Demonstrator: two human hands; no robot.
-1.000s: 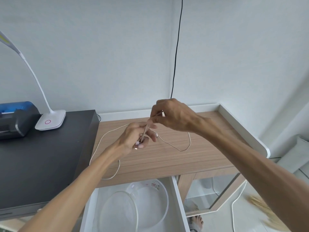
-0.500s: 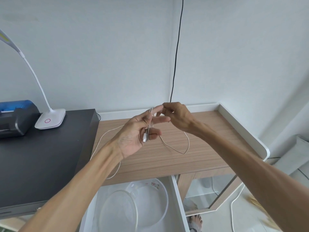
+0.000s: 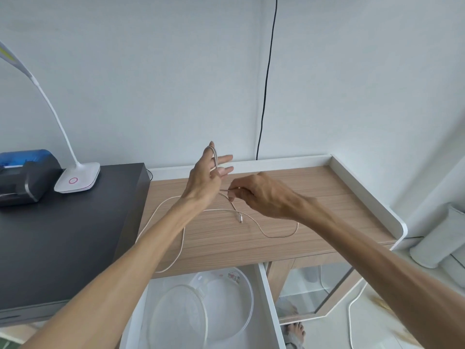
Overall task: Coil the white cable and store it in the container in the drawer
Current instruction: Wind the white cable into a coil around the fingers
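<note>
The white cable (image 3: 271, 234) lies in loose curves on the wooden desktop (image 3: 314, 197), its plug end resting near the middle. My left hand (image 3: 205, 178) is raised above the desk with fingers spread, and a loop of the cable is wrapped over them. Just to its right, my right hand (image 3: 261, 195) pinches a strand of the cable between thumb and fingers. Below the desk edge the white drawer (image 3: 268, 298) stands open. Inside it sits a round clear container (image 3: 241, 293) with its lid (image 3: 181, 316) leaning in it.
A black cabinet top (image 3: 63, 235) at the left carries a white desk lamp (image 3: 78, 178) and a blue-black device (image 3: 24, 176). A black cord (image 3: 266, 79) hangs down the wall. The desk has a raised white rim (image 3: 364, 195) at back and right.
My left hand rose and opened its fingers with the cable looped over them. My right hand dropped lower and to the right, pulling the strand out. More cable now lies on the desk.
</note>
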